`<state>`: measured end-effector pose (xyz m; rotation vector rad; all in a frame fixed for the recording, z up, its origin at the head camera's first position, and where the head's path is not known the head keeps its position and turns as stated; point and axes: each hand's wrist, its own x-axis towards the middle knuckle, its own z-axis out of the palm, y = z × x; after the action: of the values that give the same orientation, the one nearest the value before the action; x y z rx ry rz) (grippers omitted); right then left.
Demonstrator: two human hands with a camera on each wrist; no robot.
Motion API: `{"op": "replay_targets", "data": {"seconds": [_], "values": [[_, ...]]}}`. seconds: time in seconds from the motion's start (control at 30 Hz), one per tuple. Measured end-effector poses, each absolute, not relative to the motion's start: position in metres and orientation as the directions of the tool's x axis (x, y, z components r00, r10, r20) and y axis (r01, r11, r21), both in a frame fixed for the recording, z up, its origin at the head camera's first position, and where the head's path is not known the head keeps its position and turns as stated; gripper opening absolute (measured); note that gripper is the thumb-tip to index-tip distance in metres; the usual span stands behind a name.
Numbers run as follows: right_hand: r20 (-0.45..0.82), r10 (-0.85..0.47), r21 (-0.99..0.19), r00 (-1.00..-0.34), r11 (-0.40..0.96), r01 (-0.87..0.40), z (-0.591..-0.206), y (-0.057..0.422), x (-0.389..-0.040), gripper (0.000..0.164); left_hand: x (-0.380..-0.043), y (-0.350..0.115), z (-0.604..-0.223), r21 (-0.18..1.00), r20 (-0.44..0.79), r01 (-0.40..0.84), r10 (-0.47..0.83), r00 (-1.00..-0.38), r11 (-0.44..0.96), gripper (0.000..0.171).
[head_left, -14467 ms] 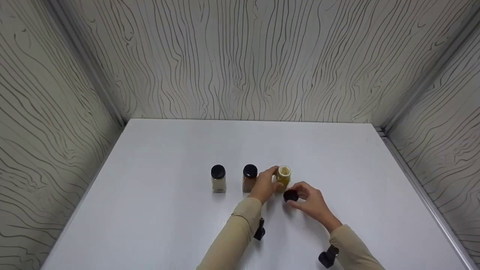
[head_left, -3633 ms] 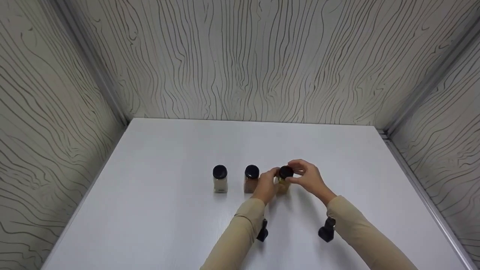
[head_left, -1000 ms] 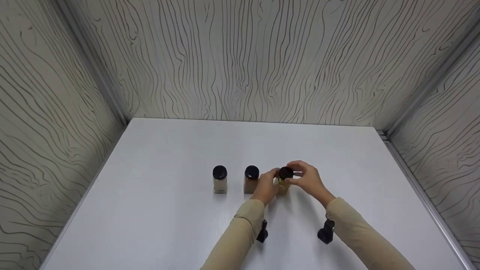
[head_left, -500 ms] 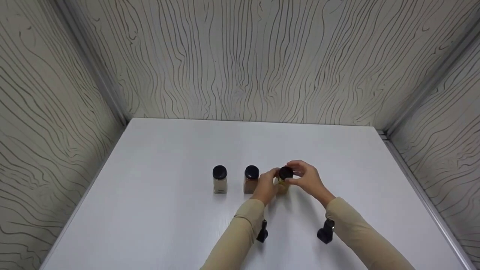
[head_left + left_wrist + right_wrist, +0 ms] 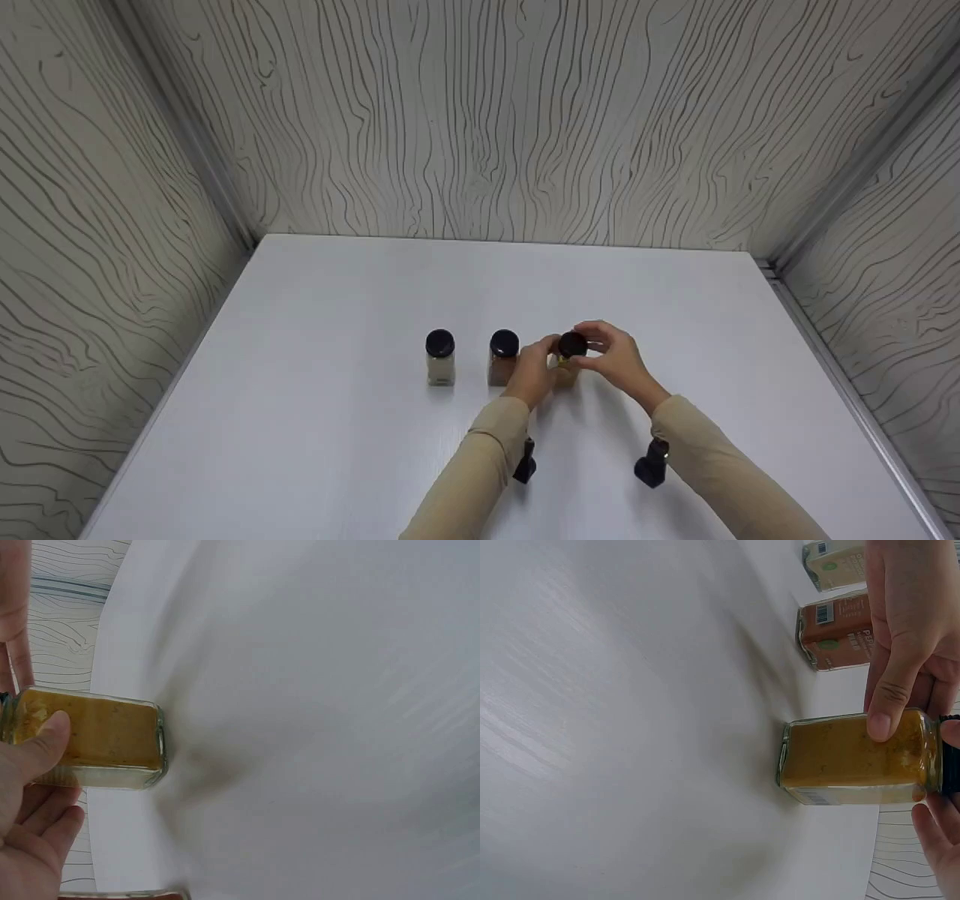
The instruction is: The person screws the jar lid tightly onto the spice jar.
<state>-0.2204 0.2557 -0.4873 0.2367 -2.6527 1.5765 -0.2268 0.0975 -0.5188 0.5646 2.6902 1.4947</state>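
Note:
A square glass spice jar [image 5: 566,376] of yellow-brown powder stands upright at the right end of a row of jars. My left hand [image 5: 529,373] grips its body from the left, the thumb lying across the glass in the right wrist view. On the jar's mouth sits a black lid [image 5: 573,344]. My right hand [image 5: 619,364] pinches that lid between thumb and fingers from the right. Just left of my left hand is a jar of reddish-brown powder [image 5: 838,631], its black cap on.
Farther left stands a jar of pale powder [image 5: 440,369], also capped in black. All the jars are on a white table [image 5: 315,435] enclosed by wood-grain patterned panels [image 5: 480,120]. Dark wrist cameras [image 5: 651,465] hang beneath the tan sleeves.
Earliest, the yellow-brown jar was uncapped and my right hand held the lid in front of it. The lid has since come onto the mouth. Over the last second both hands barely move.

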Motion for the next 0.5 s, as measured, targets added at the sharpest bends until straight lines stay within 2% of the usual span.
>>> {"op": "replay_targets", "data": {"seconds": [0.23, 0.5], "values": [[0.126, -0.101, -0.875, -0.987, 0.458, -0.159, -0.4876, 0.2554, -0.2196, 0.048, -0.2267, 0.0976, -0.5183, 0.831, 0.137, 0.284, 0.319, -0.938, 0.478, 0.042], [0.133, -0.101, -0.873, -0.986, 0.459, -0.164, -0.4882, 0.2557, -0.2195, 0.046, -0.2279, 0.0974, -0.5196, 0.827, 0.17, 0.314, 0.325, -0.93, 0.466, 0.041]]}}
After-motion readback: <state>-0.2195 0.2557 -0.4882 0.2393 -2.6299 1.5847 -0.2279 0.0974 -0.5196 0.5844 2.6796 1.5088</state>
